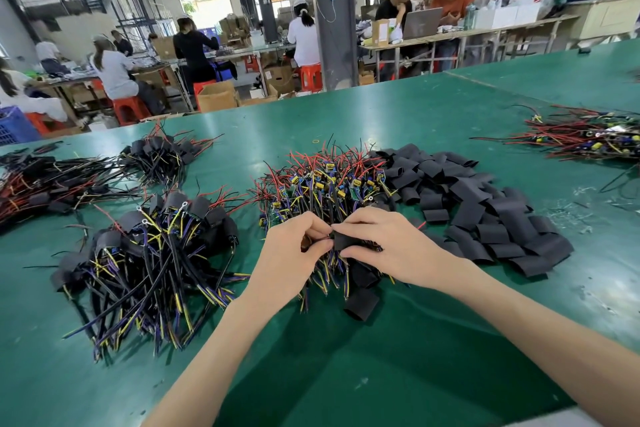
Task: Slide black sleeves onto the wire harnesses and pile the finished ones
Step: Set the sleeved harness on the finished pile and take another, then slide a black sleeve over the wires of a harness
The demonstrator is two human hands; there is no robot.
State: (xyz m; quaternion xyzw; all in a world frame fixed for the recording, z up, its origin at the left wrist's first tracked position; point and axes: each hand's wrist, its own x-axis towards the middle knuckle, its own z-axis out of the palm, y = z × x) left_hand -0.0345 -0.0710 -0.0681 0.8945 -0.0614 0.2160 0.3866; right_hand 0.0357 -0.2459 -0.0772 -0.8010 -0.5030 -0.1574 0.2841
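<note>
Head view, left to right, with everything placed against the central heap of unsleeved red, black and yellow wire harnesses [329, 180] on the green bench mat [415, 121]. Left of that heap I count three piles of harnesses already wearing black sleeves: one far out at the mat's edge [52, 180], one smaller pile behind [162, 152], and the nearest pile [149, 253] just beside the heap. I judge the nearest one sits there so a finished piece is only a short toss from my left hand. At the heap's near edge, my left hand [294, 246] has its fingers curled, pinching the end of one harness to keep it steady. My right hand [384, 243] pinches one flat black tube sleeve [346, 240] between thumb and fingertips, its mouth against the left hand. The sleeve looks to be only starting onto the wires, though my fingers hide the join. A few loose sleeves, such as one [362, 303], lie below my hands. Touching the heap's right side is one spread of loose black sleeves [485, 215], far too many to count, kept within my right hand's reach. Well right of the heap lies one more pile of unsleeved harnesses [588, 139], which I take for later stock.
</note>
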